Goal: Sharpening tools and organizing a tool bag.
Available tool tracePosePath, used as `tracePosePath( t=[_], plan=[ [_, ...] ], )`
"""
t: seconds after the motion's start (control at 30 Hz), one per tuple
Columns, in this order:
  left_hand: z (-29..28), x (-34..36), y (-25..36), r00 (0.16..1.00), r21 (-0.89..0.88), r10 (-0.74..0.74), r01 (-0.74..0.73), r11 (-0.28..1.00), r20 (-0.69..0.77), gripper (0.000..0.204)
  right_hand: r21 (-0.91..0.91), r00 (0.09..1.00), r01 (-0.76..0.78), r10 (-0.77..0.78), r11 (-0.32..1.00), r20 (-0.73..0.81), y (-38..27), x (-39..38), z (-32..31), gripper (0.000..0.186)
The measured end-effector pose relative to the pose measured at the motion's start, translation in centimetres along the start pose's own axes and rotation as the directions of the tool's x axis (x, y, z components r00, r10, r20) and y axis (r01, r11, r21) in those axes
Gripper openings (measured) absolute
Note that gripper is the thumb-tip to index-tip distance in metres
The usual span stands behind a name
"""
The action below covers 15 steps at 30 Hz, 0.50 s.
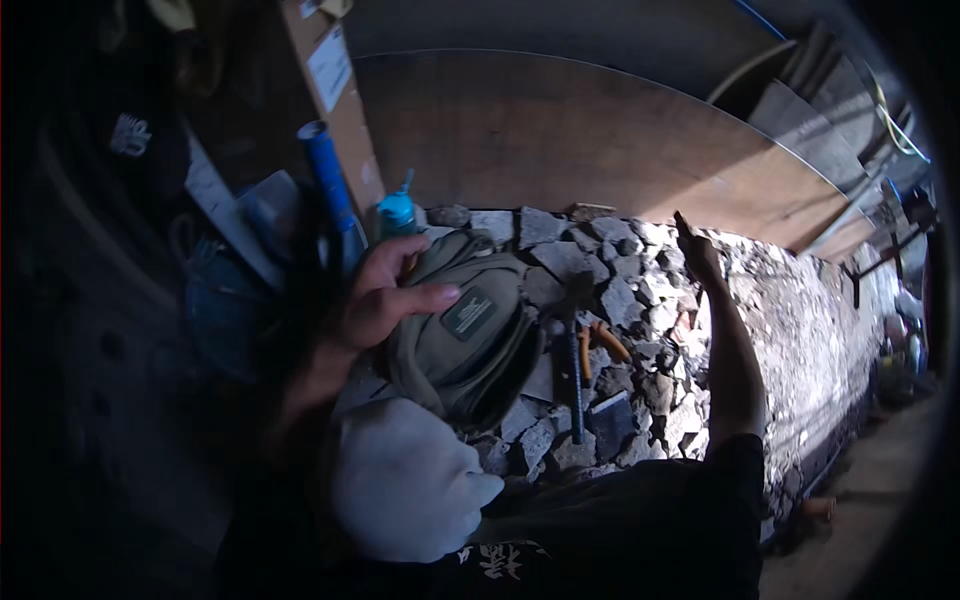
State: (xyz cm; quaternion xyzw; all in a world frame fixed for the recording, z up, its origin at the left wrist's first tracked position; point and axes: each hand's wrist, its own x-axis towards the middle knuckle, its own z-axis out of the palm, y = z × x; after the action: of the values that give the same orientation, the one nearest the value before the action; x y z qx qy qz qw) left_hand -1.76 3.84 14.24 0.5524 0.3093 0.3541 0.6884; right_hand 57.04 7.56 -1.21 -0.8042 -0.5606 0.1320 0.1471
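Note:
My left hand (385,295) is closed on an olive-green fabric bag (470,325) with folds and a dark label patch, thumb on its upper face. Off to the right, my bare right arm stretches out from a black sleeve over the rubble. Its hand (702,258) looks closed around a narrow dark thing (683,224), too shadowed to name. A hammer (577,385) with a dark blue handle lies on broken stone just right of the bag. Beside it rest orange tool handles (604,345), perhaps pliers. Below the bag, a rounded white shape (405,480) with a short point hides part of the ground.
Chunks of broken concrete (620,300) cover the ground, sunlit at right. Along the back stands a brown wooden board (560,130). At left are a cardboard box (350,110), a blue tube (325,170) and a turquoise bottle (397,210). Grey slabs (810,130) lean at far right.

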Motion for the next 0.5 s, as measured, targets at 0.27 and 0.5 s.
tracePosePath(
  t=[0.27,0.5],
  plan=[
    [-1.6,-4.6,14.7,0.875,0.165,0.485,-0.477,0.863,-0.009,0.017,-0.433,0.918,0.315,-0.155,0.845,0.364,2.1,4.7,4.8,0.055],
    [-1.6,-13.0,25.9,0.671,0.347,0.711,-0.629,0.696,-0.209,0.017,-0.164,0.96,0.183,-0.14,0.969,0.243,-2.0,6.8,5.1,0.057]
  ],
)
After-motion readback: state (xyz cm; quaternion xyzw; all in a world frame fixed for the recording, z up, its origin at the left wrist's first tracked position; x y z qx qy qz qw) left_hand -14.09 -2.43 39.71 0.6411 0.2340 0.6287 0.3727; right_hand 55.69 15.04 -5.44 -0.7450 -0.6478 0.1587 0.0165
